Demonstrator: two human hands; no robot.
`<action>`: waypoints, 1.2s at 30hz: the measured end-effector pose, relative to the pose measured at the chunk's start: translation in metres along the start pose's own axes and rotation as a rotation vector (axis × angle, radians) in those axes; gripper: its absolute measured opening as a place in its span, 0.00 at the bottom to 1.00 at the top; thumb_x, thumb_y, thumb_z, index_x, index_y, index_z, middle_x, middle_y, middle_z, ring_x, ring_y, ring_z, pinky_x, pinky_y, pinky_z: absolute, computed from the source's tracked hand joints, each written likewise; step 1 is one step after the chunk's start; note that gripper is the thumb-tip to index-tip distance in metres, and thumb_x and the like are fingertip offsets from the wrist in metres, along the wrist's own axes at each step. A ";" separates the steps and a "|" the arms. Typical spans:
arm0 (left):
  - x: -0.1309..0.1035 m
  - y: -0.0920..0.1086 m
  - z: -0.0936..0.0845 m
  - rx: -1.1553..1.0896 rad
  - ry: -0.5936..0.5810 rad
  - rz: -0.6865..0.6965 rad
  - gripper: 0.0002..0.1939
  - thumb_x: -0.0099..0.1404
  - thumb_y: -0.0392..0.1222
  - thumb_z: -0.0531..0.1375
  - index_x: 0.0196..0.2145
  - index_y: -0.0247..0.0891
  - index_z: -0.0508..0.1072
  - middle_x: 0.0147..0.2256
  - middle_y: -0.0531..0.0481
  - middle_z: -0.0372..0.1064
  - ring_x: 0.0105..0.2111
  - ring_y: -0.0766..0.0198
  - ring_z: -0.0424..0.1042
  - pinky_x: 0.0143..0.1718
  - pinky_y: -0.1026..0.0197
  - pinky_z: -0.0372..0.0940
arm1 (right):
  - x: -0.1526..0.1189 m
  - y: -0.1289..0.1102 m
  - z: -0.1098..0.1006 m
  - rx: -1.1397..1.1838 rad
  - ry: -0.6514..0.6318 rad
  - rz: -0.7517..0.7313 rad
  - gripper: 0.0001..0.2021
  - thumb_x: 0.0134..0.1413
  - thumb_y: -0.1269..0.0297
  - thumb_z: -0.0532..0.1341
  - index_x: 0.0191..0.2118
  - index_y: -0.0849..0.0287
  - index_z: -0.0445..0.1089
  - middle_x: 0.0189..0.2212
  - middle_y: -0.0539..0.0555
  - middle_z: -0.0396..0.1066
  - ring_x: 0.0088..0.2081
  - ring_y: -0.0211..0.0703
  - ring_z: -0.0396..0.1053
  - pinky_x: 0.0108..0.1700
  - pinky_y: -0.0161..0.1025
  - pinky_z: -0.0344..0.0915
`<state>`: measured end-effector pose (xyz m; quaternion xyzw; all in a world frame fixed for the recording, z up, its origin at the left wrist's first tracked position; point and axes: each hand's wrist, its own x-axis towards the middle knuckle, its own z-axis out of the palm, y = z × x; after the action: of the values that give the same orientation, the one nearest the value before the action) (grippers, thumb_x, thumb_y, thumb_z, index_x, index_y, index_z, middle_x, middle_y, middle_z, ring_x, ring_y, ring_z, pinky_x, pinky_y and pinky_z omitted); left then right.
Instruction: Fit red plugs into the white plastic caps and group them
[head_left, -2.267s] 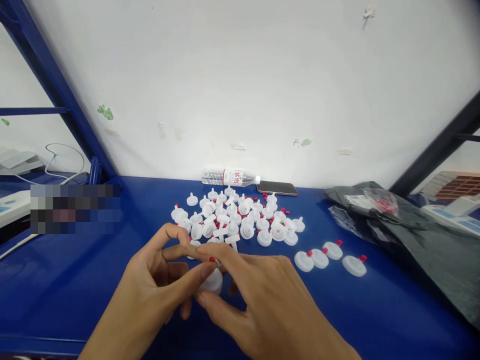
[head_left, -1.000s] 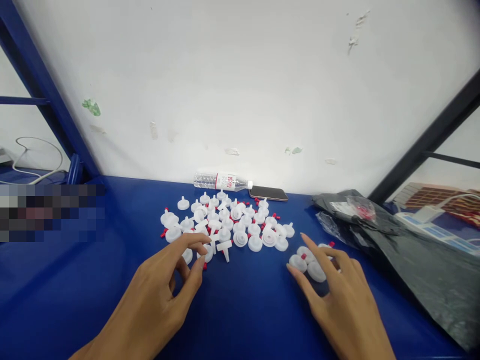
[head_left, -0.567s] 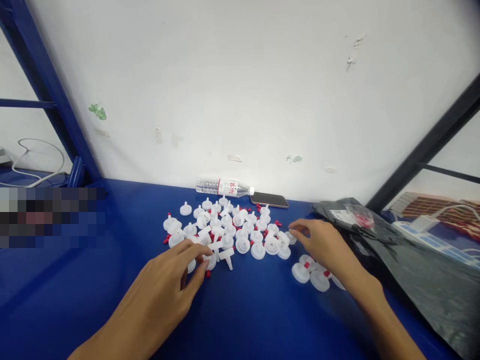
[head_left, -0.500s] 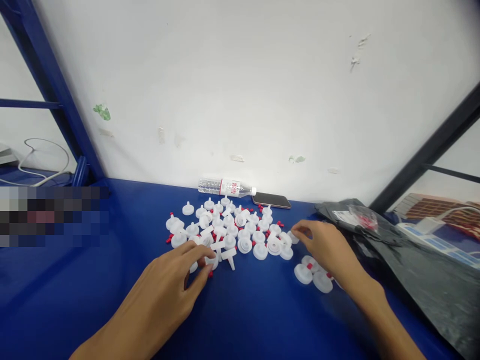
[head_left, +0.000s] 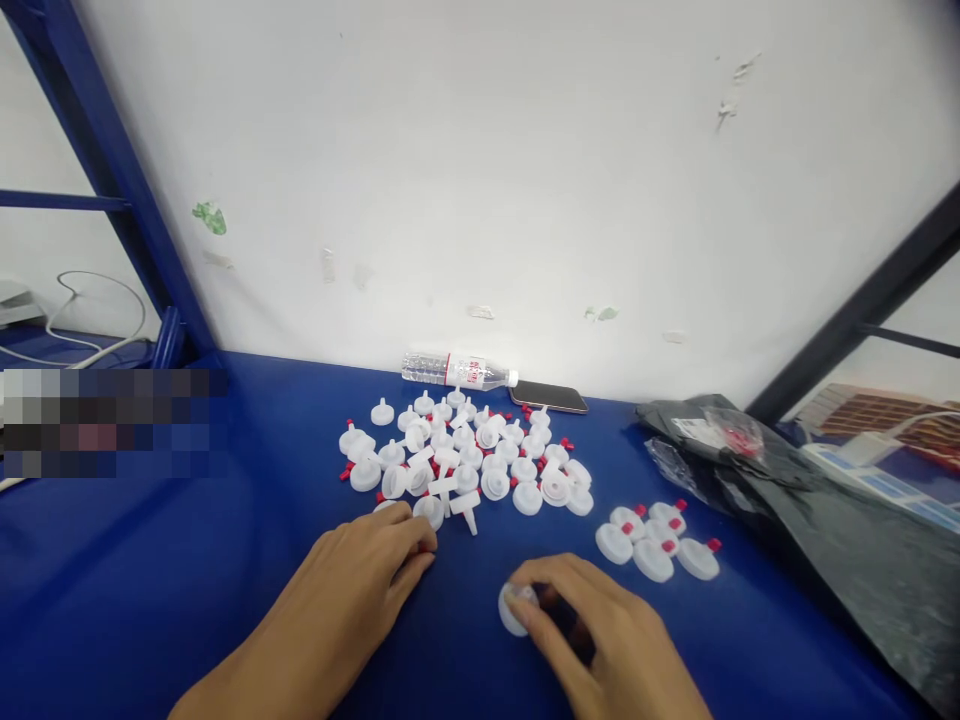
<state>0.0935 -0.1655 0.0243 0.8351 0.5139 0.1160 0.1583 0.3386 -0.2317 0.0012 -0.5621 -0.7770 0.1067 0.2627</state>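
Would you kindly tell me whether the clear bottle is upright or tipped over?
Tipped: the bottle lies on the blue table, its white cap pointing sideways.

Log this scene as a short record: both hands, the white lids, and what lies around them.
Left hand: curled before the pile; grip contents hidden
Right hand: thumb and finger on a white lid
Pile: spouted white lids mixed with small red pieces
Right-hand group: white lids with red tips, apart from the pile
Behind pile: clear bottle on its side; dark phone
Far right: dark plastic bag
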 end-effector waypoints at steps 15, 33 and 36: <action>-0.012 0.011 -0.007 -0.288 0.112 0.031 0.08 0.69 0.45 0.58 0.37 0.46 0.78 0.28 0.57 0.77 0.24 0.66 0.72 0.29 0.64 0.64 | -0.005 0.000 0.024 -0.001 0.173 -0.088 0.16 0.62 0.51 0.67 0.53 0.46 0.77 0.44 0.50 0.82 0.39 0.46 0.81 0.43 0.37 0.79; -0.011 0.030 0.001 -0.610 0.072 0.197 0.13 0.71 0.37 0.61 0.39 0.53 0.84 0.37 0.58 0.78 0.35 0.69 0.76 0.36 0.68 0.66 | -0.007 -0.015 0.048 0.157 0.317 -0.091 0.15 0.66 0.55 0.62 0.54 0.52 0.76 0.43 0.56 0.80 0.41 0.47 0.79 0.49 0.42 0.77; -0.011 0.035 0.001 -0.674 0.069 0.150 0.10 0.69 0.39 0.61 0.36 0.49 0.83 0.37 0.56 0.79 0.28 0.70 0.75 0.30 0.67 0.66 | -0.008 -0.017 0.044 0.188 0.360 -0.072 0.14 0.65 0.55 0.64 0.52 0.52 0.77 0.41 0.56 0.81 0.36 0.45 0.79 0.43 0.38 0.78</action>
<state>0.1177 -0.1899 0.0364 0.7668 0.3892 0.3188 0.3986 0.3032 -0.2393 -0.0299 -0.5168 -0.7237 0.0671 0.4525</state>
